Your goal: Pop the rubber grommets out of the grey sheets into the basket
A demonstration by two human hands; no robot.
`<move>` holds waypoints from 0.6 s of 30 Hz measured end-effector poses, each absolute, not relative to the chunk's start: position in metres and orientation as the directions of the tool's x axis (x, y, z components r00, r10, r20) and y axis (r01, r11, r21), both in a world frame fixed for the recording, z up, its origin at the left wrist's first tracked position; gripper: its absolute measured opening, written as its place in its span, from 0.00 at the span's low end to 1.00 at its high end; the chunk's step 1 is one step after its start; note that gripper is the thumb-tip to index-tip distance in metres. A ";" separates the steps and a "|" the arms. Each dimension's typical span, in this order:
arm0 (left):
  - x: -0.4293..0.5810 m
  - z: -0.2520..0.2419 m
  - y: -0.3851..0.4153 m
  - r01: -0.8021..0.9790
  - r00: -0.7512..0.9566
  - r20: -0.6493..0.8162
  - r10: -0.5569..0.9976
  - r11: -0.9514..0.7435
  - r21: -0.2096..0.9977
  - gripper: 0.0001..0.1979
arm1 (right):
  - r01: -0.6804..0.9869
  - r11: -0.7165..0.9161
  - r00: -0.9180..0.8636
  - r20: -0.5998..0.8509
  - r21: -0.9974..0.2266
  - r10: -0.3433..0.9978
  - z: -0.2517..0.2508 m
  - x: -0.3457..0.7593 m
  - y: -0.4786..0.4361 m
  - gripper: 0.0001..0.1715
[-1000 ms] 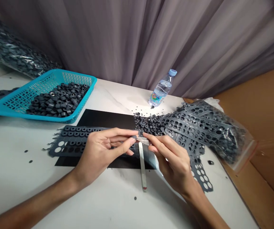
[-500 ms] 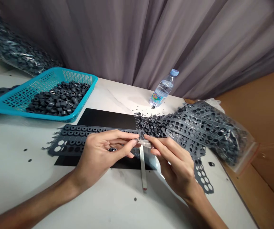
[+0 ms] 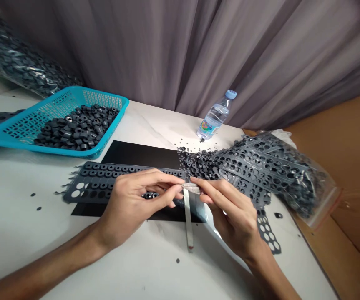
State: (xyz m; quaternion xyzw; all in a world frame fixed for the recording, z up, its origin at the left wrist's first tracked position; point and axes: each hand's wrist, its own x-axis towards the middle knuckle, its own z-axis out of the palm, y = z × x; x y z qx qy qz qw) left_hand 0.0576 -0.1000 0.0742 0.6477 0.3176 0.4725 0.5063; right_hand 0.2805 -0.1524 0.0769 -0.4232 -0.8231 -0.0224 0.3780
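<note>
My left hand (image 3: 136, 202) is closed in a pinch, thumb and forefinger at the left tip of a short, whitish, wrapped-looking piece (image 3: 192, 188). The fingers of my right hand (image 3: 231, 210) are closed on the piece's other end. What kind of tool it is, I cannot make out. Below the fingertips lies a flat pale strip (image 3: 188, 225) with a reddish end. A dark grey punched sheet (image 3: 72, 194) with rows of rings lies behind and under my left hand, partly hidden by it. Under the sheet is a black mat (image 3: 136, 153).
A blue basket (image 3: 42, 148) of dark grey rings stands at left, before a stuffed clear bag (image 3: 20, 62). A water bottle (image 3: 215, 116) stands at the back. At right are loose rings (image 3: 200, 164), punched waste sheets (image 3: 245, 158) and a clear zip bag (image 3: 320, 200).
Both hands keep their pinch in nearly the same place. My right fingers have shifted slightly to the right, and a little more of the whitish piece shows.
</note>
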 end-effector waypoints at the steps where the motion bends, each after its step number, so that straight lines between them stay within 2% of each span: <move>1: 0.058 0.074 -0.100 -0.067 0.354 0.293 0.888 -0.288 0.955 0.05 | 0.710 0.645 -0.361 0.641 -0.282 0.677 0.077 0.280 -0.152 0.20; 7: 0.058 0.071 -0.101 -0.080 0.384 0.301 0.873 -0.294 0.953 0.07 | 0.706 0.642 -0.352 0.638 -0.299 0.685 0.078 0.280 -0.151 0.19; 18: 0.057 0.072 -0.101 -0.071 0.374 0.295 0.879 -0.290 0.954 0.06 | 0.720 0.647 -0.384 0.634 -0.249 0.671 0.077 0.283 -0.152 0.25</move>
